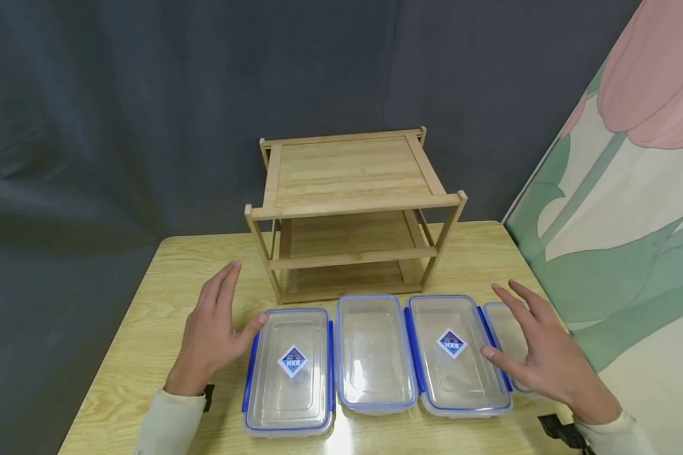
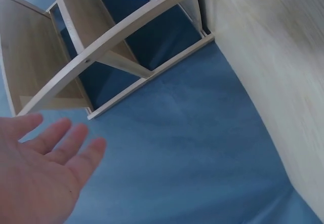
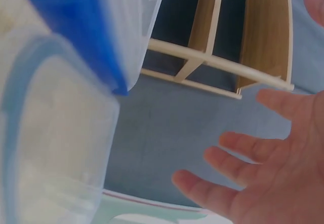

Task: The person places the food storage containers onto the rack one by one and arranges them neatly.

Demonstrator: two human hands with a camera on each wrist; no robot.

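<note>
Several clear plastic food containers with blue trim stand in a row on the table. My left hand (image 1: 213,332) is raised beside the leftmost container (image 1: 284,392), fingers extended and thumb towards its far corner. Nothing is in its palm in the left wrist view. My right hand (image 1: 552,354) hovers over the right end of the row with fingers spread, holding nothing. It partly hides the rightmost container (image 1: 503,328). Next to that stands a container (image 1: 461,379) with a diamond label and blue side latches. Between the two labelled ones is a container (image 1: 372,354) with no label.
A three-tier wooden rack (image 1: 353,170) stands behind the containers; its shelves hold nothing visible. The wooden table (image 1: 131,379) ends at a dark curtain (image 1: 205,114) at the back and left. A tulip-patterned cloth (image 1: 632,253) hangs along the right side.
</note>
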